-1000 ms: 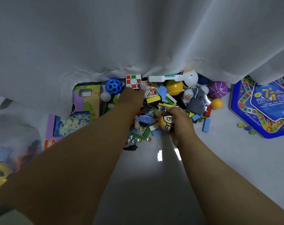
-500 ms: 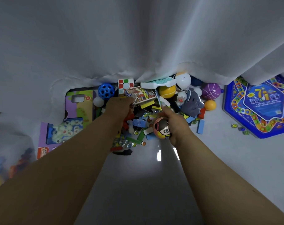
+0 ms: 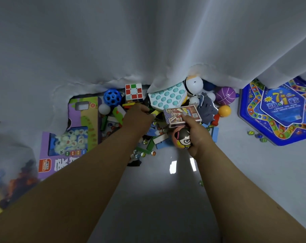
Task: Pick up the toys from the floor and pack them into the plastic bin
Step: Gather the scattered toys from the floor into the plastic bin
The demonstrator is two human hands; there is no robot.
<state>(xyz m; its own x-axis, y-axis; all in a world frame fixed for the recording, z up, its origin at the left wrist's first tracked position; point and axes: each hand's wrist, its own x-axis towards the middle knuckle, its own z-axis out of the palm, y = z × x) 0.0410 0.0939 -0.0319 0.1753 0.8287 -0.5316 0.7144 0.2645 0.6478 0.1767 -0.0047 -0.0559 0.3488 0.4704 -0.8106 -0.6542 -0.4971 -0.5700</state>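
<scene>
From the head camera, the right hand grips a ball with a cartoon face and a small card box over the toy pile on the floor — the left hand is curled down into the toys, what it grasps hidden.

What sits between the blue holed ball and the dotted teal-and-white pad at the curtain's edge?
In the head view, a puzzle cube stands between the blue holed ball and the dotted pad.
</scene>
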